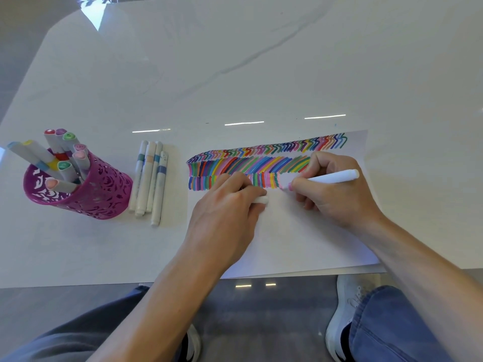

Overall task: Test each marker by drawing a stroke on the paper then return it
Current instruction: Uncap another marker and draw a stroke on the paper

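Closest in, a blue denim knee (392, 322) poked out below the table edge, with a pale shoe (347, 309) beside it on the grey floor. Then the big one: a white marbled table (235, 74) filled nearly everything. On its near right lay the sheet of paper (300, 239), its top packed with rows of coloured strokes (261, 163). Over on the left stood the purple cut-out cup (104, 194), upright and stuffed with capped markers (65, 163) leaning every which way.

Both hands were on the paper. The left hand (224, 218) sat knuckles-up below the strokes, and the right hand (337, 194) sat just across from it. Between cup and paper, four loose markers (150, 178) lay side by side on the table.

And the right hand was pinching a white marker (332, 177) in a writing grip, barrel slanting up to the right. Its pink tip was down on the paper at the right end of the third row, just beside the last stroke. Smallest of all was a white cap (261, 199). The left fingers were curled tight round it, one end peeping from the fist.
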